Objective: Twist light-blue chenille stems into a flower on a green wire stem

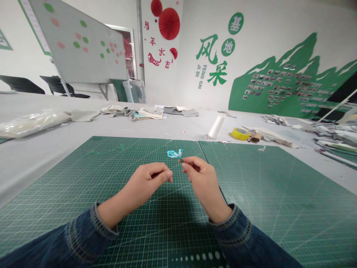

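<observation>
A small blue and white looped piece (174, 153) with a short green stem is held up over the green cutting mat (134, 149). My right hand (202, 180) pinches the stem between thumb and fingertips, with the loops pointing up and to the left. Just left of it, my left hand (152, 180) is closed, thumb against the curled fingers, apart from the piece. Whether anything small is between those fingertips cannot be made out.
A white thread cone (216, 126), yellow tape roll (240, 134) and brown cardboard roll (256, 137) stand beyond the mats. Folded fabrics (150, 112) lie along the back, a plastic-wrapped bundle (33, 123) at left. More fabric strips (279, 136) are at right.
</observation>
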`<state>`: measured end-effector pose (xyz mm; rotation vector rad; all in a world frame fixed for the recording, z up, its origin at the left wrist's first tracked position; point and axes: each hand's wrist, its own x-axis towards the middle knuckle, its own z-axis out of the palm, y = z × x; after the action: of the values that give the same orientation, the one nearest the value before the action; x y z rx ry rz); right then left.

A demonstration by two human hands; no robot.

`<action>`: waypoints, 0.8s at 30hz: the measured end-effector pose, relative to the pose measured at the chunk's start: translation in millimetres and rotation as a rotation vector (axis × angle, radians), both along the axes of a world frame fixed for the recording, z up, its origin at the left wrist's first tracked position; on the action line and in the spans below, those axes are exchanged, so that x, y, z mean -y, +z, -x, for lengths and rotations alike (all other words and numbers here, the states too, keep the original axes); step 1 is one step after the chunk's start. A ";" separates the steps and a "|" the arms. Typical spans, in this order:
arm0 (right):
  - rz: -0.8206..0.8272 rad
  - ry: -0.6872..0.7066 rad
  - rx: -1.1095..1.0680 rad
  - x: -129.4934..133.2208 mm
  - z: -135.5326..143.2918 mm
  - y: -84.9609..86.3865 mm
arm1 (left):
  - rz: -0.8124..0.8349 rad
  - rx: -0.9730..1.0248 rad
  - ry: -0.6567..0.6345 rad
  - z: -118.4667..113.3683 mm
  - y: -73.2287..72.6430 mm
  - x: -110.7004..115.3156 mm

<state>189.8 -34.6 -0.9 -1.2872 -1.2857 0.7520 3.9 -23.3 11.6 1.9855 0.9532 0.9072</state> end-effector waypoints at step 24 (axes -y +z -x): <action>0.038 0.247 -0.230 9.9 7.1 6.4 | 0.522 0.698 -0.189 -9.8 -9.0 6.5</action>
<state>182.7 -44.5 5.5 -1.0470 -1.2589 1.0722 13.7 -29.8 2.7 1.1632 0.5123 1.0134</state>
